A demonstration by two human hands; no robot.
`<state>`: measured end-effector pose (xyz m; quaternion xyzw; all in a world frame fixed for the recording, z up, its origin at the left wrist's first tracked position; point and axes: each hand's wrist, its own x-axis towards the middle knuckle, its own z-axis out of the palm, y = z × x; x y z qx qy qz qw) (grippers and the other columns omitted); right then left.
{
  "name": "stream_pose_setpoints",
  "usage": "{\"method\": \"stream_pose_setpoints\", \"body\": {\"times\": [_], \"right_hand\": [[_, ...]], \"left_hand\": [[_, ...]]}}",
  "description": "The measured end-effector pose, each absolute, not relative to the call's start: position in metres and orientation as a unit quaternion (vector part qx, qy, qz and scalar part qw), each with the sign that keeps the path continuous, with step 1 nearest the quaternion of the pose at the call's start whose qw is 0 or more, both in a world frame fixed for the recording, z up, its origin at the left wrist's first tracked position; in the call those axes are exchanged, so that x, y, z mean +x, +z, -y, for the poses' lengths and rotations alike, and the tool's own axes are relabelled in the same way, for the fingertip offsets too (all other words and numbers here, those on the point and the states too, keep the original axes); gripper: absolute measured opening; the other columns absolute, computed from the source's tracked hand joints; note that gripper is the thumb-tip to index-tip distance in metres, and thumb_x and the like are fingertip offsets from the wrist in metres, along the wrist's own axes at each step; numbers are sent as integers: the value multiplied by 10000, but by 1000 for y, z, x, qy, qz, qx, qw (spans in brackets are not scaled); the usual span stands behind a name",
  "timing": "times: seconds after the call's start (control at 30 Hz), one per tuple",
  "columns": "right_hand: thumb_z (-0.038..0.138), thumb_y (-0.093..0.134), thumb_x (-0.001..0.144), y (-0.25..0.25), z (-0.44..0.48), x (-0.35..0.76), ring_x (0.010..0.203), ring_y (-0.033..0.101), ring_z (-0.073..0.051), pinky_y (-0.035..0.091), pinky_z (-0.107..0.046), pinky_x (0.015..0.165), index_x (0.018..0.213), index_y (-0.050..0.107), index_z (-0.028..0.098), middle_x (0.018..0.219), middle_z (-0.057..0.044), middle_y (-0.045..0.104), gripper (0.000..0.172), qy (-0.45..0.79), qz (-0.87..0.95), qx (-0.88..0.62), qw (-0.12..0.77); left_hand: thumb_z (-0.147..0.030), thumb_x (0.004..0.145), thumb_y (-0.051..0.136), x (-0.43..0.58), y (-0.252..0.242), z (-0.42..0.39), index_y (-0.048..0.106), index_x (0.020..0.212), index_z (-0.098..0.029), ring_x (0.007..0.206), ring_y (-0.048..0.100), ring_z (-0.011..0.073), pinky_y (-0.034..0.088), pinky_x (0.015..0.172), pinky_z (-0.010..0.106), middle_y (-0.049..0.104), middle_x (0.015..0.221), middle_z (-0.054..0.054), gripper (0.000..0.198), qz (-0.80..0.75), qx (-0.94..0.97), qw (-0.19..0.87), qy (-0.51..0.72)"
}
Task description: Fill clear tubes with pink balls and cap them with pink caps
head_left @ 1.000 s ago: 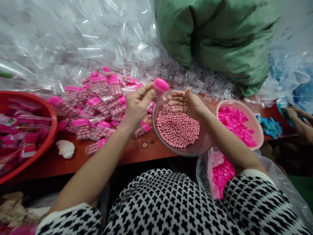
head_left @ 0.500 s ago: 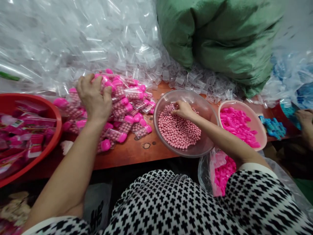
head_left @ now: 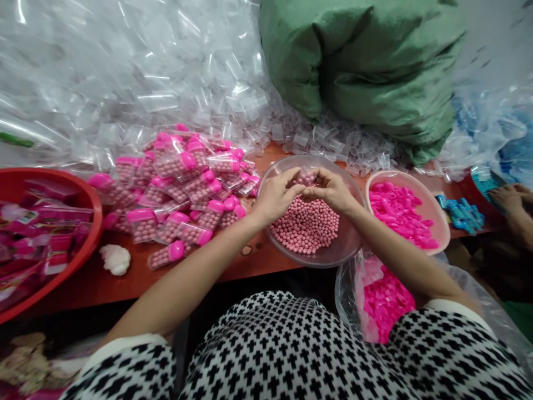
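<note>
My left hand (head_left: 277,195) and my right hand (head_left: 332,190) meet over the far part of a translucent bowl (head_left: 357,250). Between their fingers is a small clear plastic container (head_left: 306,176) with pink beads in it, partly covered by the fingertips. Both hands are closed on it. Loose pink beads (head_left: 306,228) cover the bowl's bottom beneath them. Left of the bowl lies a heap of clear bead-filled containers with bright pink caps (head_left: 183,189). To the right, a pale pink basin (head_left: 442,233) holds loose bright pink caps (head_left: 402,214).
Empty clear containers (head_left: 233,94) are piled along the back, beside a large green sack (head_left: 387,72). A red basin (head_left: 96,222) of pink packages stands at left, near a white crumpled lump (head_left: 115,259). Blue pieces (head_left: 462,214) and another person's hand (head_left: 510,200) are at far right.
My left hand has left the heap of capped containers and moved right to the bowl. My right hand has risen from the beads, and both now hold the clear container.
</note>
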<state>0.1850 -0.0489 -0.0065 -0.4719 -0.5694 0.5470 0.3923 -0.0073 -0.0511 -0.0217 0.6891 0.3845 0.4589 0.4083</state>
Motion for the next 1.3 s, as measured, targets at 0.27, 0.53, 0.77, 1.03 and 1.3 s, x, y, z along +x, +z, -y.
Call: {"method": "stream_pose_setpoints", "body": {"times": [0.27, 0.53, 0.77, 1.03, 1.3], "right_hand": [[388, 828, 781, 9, 62, 209, 761, 674, -132, 542, -254, 682, 1117, 612, 214, 930, 0, 685, 436, 462, 702, -412, 352], [224, 665, 894, 9, 63, 219, 753, 627, -125, 454, -244, 710, 1003, 650, 164, 865, -16, 704, 125, 311, 836, -375, 252], [299, 704, 903, -9, 98, 215, 744, 626, -117, 449, -233, 719, 938, 663, 159, 851, -15, 716, 150, 247, 780, -484, 312], [249, 587, 949, 23, 91, 328, 911, 702, -218, 501, -310, 834, 1074, 759, 158, 1035, -96, 786, 231, 49, 654, -734, 177], [73, 399, 943, 2, 65, 407, 1020, 680, -282, 481, -365, 884, 1116, 728, 84, 1168, -206, 745, 372, -25, 567, -816, -115]], "left_hand": [[-464, 792, 774, 2, -40, 49, 783, 1126, -145, 996, 731, 269, 598, 899, 391, 773, 1130, 125, 462, -306, 597, 603, 433], [-543, 712, 838, 0, -31, 54, 808, 1109, -157, 1081, 713, 320, 562, 1012, 442, 777, 1143, 120, 554, -338, 617, 601, 379], [-545, 595, 918, -2, -34, 53, 817, 990, -195, 973, 738, 291, 618, 937, 432, 798, 1039, 79, 538, -409, 578, 603, 368], [-467, 607, 943, 0, -29, 56, 787, 962, -183, 957, 753, 235, 665, 798, 334, 781, 1133, 101, 480, -387, 477, 679, 403], [-471, 599, 945, 0, -33, 55, 781, 940, -173, 850, 751, 208, 671, 758, 341, 792, 1040, 85, 482, -394, 474, 676, 405]]}}
